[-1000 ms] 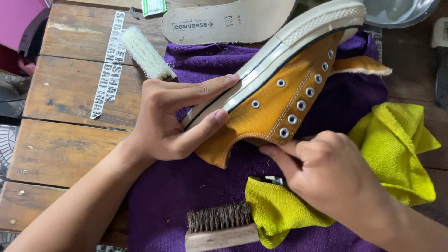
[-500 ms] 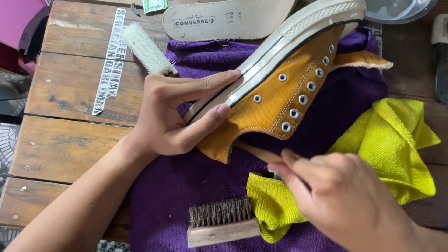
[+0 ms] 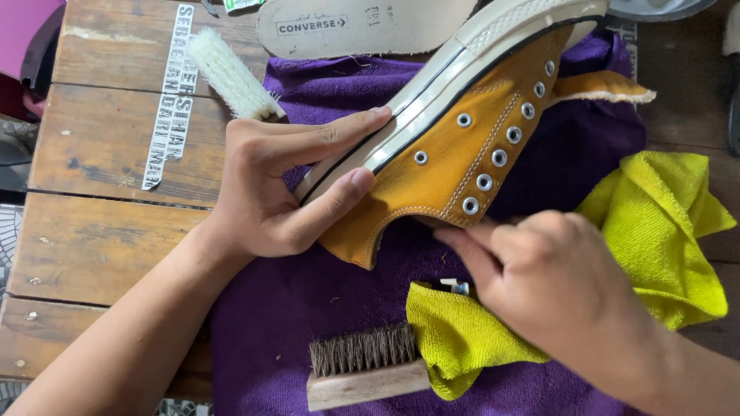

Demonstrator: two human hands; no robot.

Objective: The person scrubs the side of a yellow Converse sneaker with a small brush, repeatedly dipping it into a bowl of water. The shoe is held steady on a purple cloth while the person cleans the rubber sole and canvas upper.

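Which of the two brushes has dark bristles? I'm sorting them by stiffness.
The wooden-block brush with brown bristles, lying on the purple towel near the bottom edge. The other brush, up on the wooden table, has white bristles.

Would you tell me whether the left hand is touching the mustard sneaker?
Touching: the head view shows the left hand gripping the mustard sneaker, thumb on canvas, fingers along the sole.

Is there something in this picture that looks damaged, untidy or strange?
Nothing looks broken. The orange shoe, held in the left hand, has no laces: its eyelets are bare and its tongue sticks out sideways. Its insole lies apart on the wooden table, and the yellow cloth is crumpled.
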